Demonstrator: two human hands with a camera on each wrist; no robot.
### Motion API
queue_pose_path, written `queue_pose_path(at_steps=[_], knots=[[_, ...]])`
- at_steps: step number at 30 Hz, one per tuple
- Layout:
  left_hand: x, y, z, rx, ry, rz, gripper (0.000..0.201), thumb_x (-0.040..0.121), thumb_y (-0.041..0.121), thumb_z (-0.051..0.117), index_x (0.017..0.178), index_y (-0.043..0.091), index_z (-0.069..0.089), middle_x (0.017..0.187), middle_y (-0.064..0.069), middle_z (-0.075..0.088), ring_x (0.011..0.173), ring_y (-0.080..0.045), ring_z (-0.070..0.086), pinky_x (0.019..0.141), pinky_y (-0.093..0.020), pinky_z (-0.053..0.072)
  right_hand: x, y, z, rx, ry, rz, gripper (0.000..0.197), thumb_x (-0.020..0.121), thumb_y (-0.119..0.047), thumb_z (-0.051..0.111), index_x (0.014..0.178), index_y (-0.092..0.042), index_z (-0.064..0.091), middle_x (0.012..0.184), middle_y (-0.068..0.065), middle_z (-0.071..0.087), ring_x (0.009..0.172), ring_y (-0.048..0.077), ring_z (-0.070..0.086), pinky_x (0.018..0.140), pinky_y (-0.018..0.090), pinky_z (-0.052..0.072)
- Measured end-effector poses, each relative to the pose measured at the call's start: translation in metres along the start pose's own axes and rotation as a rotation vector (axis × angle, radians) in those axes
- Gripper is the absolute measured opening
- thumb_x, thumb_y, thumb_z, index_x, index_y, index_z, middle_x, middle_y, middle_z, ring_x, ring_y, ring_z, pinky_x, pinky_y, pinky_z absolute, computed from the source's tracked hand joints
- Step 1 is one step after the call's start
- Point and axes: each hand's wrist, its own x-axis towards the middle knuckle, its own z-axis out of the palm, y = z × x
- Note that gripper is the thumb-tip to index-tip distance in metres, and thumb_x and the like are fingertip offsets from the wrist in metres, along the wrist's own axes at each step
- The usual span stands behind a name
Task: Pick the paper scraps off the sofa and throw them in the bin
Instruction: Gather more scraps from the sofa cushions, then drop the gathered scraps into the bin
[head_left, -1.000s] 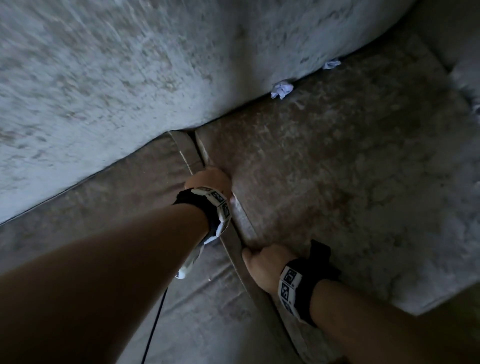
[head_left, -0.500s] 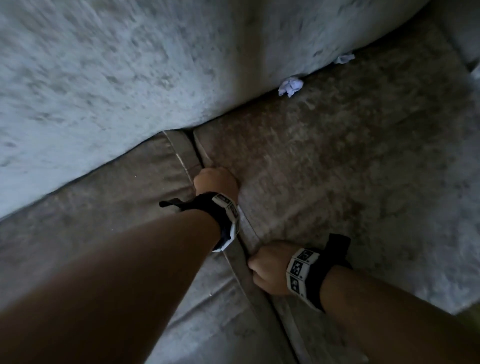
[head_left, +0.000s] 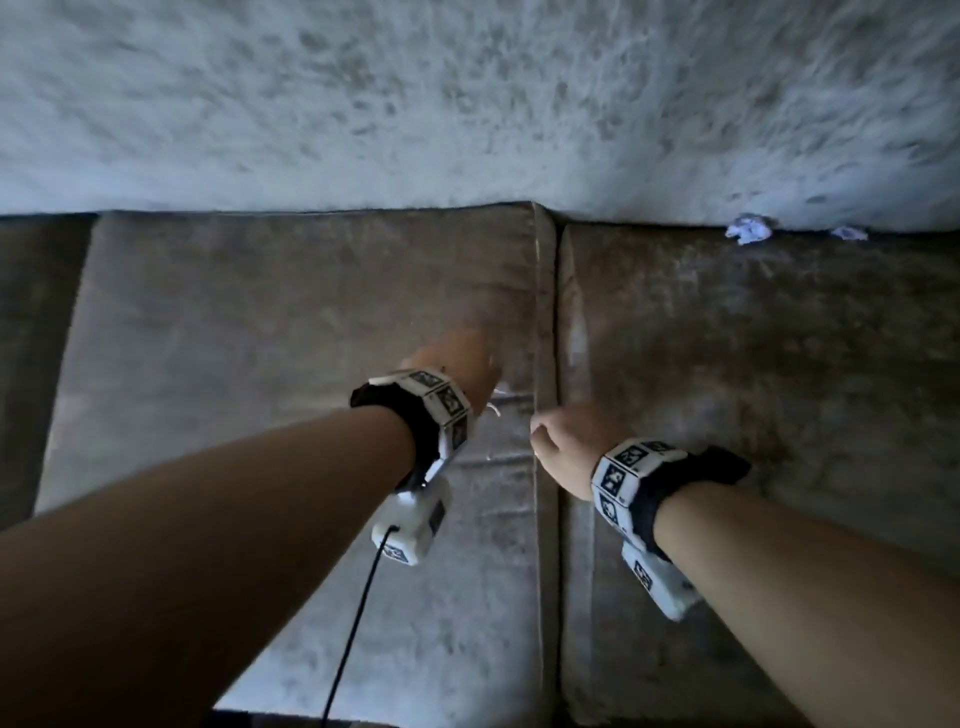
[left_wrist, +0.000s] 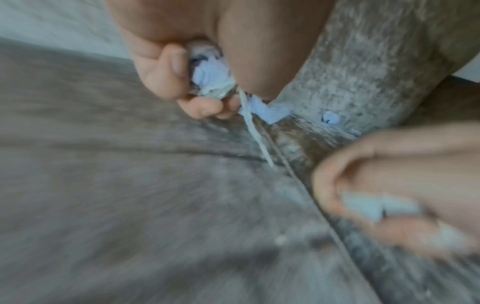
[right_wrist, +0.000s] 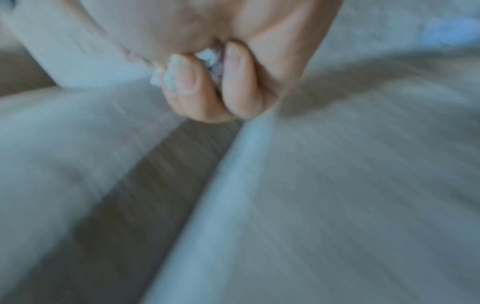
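My left hand (head_left: 457, 364) hovers over the left seat cushion beside the seam, fist closed round white paper scraps (left_wrist: 210, 74), with a thin strip (left_wrist: 253, 131) dangling from it. My right hand (head_left: 566, 441) is just right of the seam, its curled fingers (right_wrist: 233, 82) holding small white scraps (right_wrist: 207, 56). The right hand also shows in the left wrist view (left_wrist: 405, 189), gripping white paper. Two crumpled scraps lie on the right cushion against the backrest: a bigger one (head_left: 748, 229) and a smaller one (head_left: 848, 233). No bin is in view.
The grey-brown sofa has two seat cushions meeting at a seam (head_left: 548, 364) and a pale backrest (head_left: 467, 104) behind. A black cable (head_left: 353, 623) hangs from the left wrist camera. The sofa's front edge runs along the bottom of the head view.
Both hands have lifted out of the gap between the cushions, each with scraps in its fist. The head view has swung so the backrest now runs level across the top.
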Motion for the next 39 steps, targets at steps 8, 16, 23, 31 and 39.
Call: queue_pose_path(at_steps=[8,16,23,31,39], knots=[[-0.119,-0.144,0.002,-0.422,0.196,-0.439,0.029,0.096,0.033,0.037,0.107,0.012,0.054,0.110,-0.018,0.065,0.102,-0.037,0.061,0.075,-0.032,0.041,0.026,-0.187,0.027,-0.105,-0.003,-0.388,0.038,0.090,-0.030,0.028,0.087,-0.014,0.062,0.094,0.015,0.068,0.088,0.031,0.063,0.069,0.031,0.040],[-0.275,-0.304,0.038,-0.662,0.367,-0.825,0.030,0.099,0.027,0.034,0.113,0.011,0.055,0.111,-0.017,0.065,0.104,-0.035,0.060,0.077,-0.033,0.041,-0.001,-0.367,0.142,-0.332,-0.259,-0.758,0.034,0.101,-0.034,0.031,0.084,-0.020,0.056,0.086,0.010,0.069,0.081,0.031,0.063,0.067,0.033,0.044],[-0.401,-0.408,0.093,-0.833,0.521,-1.092,0.026,0.097,0.035,0.033,0.088,0.021,0.052,0.099,-0.008,0.067,0.094,-0.031,0.062,0.074,-0.031,0.044,-0.045,-0.495,0.259,-0.520,-0.493,-0.994,0.031,0.098,-0.036,0.035,0.100,-0.015,0.058,0.095,0.017,0.068,0.086,0.039,0.063,0.070,0.039,0.050],[-0.528,-0.500,0.178,-0.962,0.530,-1.241,0.030,0.098,0.037,0.034,0.081,0.025,0.056,0.081,0.002,0.065,0.083,-0.025,0.066,0.068,-0.030,0.049,-0.110,-0.606,0.391,-0.710,-0.666,-1.034,0.027,0.098,-0.037,0.026,0.082,-0.023,0.044,0.095,0.014,0.066,0.083,0.037,0.060,0.073,0.040,0.050],[-0.579,-0.529,0.233,-1.175,0.657,-1.323,0.031,0.098,0.037,0.036,0.114,0.028,0.061,0.102,0.001,0.071,0.096,-0.026,0.066,0.082,-0.036,0.054,-0.132,-0.644,0.474,-0.884,-0.740,-1.034,0.027,0.098,-0.032,0.027,0.076,-0.023,0.042,0.078,0.002,0.054,0.077,0.031,0.054,0.070,0.037,0.046]])
